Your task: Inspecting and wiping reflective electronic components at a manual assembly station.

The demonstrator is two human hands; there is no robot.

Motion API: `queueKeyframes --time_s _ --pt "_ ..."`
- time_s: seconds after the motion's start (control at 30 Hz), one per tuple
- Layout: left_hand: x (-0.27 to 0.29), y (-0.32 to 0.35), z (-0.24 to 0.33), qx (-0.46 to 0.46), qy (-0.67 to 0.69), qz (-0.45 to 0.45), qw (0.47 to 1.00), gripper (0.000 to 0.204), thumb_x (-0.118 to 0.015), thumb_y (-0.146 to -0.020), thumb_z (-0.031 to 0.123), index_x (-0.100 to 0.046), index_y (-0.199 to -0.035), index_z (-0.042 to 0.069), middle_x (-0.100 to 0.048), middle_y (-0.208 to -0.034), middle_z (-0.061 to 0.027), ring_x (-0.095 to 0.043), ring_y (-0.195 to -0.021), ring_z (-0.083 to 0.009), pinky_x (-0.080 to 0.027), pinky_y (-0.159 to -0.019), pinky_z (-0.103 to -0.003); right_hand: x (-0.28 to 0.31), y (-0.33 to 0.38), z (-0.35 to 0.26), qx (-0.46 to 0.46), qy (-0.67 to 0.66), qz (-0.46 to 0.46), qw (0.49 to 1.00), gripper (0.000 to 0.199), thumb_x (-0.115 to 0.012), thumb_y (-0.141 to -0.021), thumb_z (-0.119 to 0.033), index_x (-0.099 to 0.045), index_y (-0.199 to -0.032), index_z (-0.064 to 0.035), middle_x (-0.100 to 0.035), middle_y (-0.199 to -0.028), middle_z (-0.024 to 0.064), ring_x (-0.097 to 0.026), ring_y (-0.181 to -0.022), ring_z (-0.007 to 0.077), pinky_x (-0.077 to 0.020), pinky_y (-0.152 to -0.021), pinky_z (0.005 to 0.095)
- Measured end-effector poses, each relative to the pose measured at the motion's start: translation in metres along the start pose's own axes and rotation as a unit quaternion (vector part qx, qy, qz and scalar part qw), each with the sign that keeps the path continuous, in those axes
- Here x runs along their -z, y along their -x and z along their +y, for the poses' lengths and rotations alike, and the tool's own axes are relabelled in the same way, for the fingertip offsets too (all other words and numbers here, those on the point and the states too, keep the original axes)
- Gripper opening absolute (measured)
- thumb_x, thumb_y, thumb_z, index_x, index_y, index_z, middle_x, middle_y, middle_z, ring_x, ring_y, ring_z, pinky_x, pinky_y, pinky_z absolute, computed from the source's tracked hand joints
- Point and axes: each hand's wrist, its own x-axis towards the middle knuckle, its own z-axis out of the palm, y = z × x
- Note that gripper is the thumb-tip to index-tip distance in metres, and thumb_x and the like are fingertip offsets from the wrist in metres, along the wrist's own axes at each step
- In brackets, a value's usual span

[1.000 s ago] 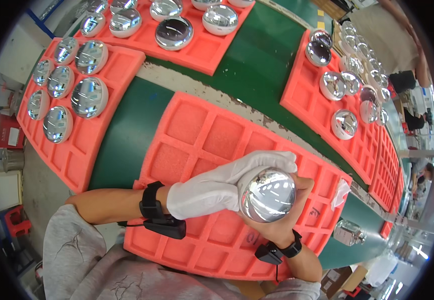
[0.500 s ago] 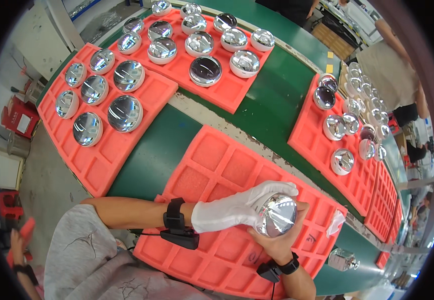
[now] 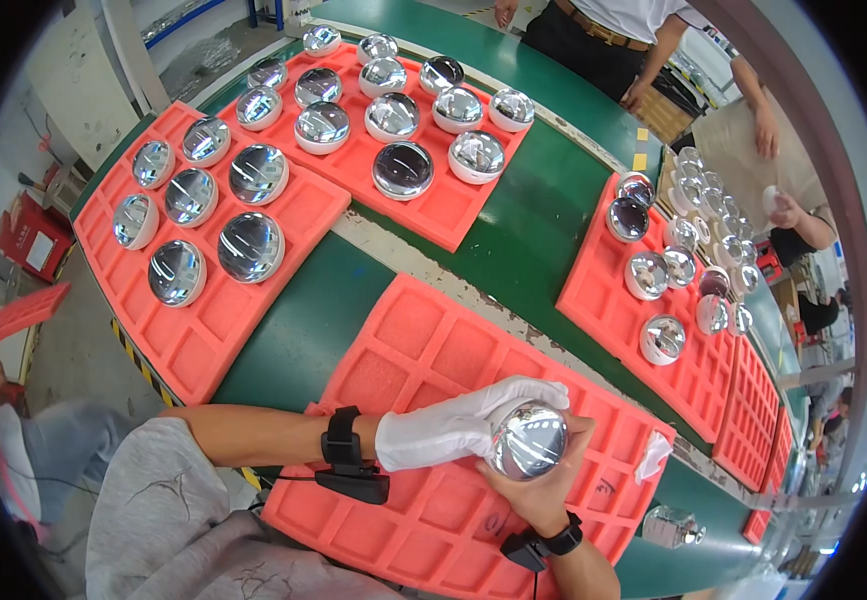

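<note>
A mirror-finished silver ball (image 3: 530, 440) is held between my two hands above a red foam tray (image 3: 379, 375) with square pockets. My left hand (image 3: 444, 428), in a white glove, curls around its left and far side. The bare right hand (image 3: 544, 490) cups it from below and from the right, thumb and fingers around the edge. The shiny face points up toward me; my palms hide the underside. A crumpled white scrap (image 3: 654, 455) lies on the tray's right edge. Each of my wrists carries a black strap with a small device.
Red foam trays with silver balls, white underneath, stand left (image 3: 179, 325), at the back (image 3: 444, 220) and right (image 3: 594, 300). A clear glass bottle (image 3: 672, 526) lies on the green table (image 3: 284, 335). Other people stand behind the table; one at left holds a red tray (image 3: 19, 318).
The view has shifted slightly. My hands still grip the ball, which has tilted a little. At left, a person's red tray has risen; at the back, more of two people shows.
</note>
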Motion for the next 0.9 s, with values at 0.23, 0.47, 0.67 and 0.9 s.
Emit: queueKeyframes --time_s 0.23,0.47,0.67,0.9 --pt "-0.003 0.0 0.002 -0.011 -0.065 -0.002 0.998 0.072 -0.056 -0.084 0.006 -0.03 -0.151 0.006 -0.039 -0.149 -0.0068 -0.034 -0.144 -0.0184 -0.025 -0.12 -0.034 0.001 -0.002 0.002 0.0 -0.031 -0.029 0.999 0.092 -0.096 -0.058 -0.009 -0.028 -0.12 -0.0098 -0.046 -0.121 0.0135 -0.053 -0.113 0.0209 -0.0471 -0.095 0.036" --pt "0.006 -0.008 0.009 -0.008 -0.065 0.038 0.997 0.06 -0.058 -0.092 0.011 -0.037 -0.147 0.005 -0.04 -0.15 -0.0095 -0.037 -0.143 -0.0202 -0.03 -0.117 -0.036 0.004 -0.004 0.002 -0.032 -0.074 -0.043 0.996 0.091 -0.096 -0.058 -0.009 -0.03 -0.12 -0.0102 -0.046 -0.123 0.0137 -0.053 -0.116 0.0212 -0.0482 -0.098 0.0362" --pt "0.048 -0.058 0.124 -0.162 -0.614 0.406 0.657 0.03 -0.056 -0.093 0.023 -0.065 -0.111 0.002 -0.067 -0.092 -0.0153 -0.068 -0.09 -0.0296 -0.053 -0.081 -0.045 0.01 -0.005 0.004 0.01 -0.1 -0.027 0.995 0.09 -0.096 -0.059 -0.008 -0.032 -0.122 -0.0083 -0.047 -0.127 0.0143 -0.054 -0.119 0.0212 -0.0489 -0.1 0.0356" --pt "0.11 -0.054 0.182 0.058 -0.776 0.446 0.442 0.028 -0.055 -0.088 0.024 -0.072 -0.101 0.005 -0.069 -0.105 -0.0239 -0.067 -0.098 -0.0401 -0.054 -0.087 -0.05 0.0 0.001 -0.007 0.027 -0.118 -0.018 0.993 0.087 -0.095 -0.061 -0.008 -0.036 -0.125 -0.005 -0.05 -0.124 0.012 -0.056 -0.114 0.0191 -0.0508 -0.098 0.0331"
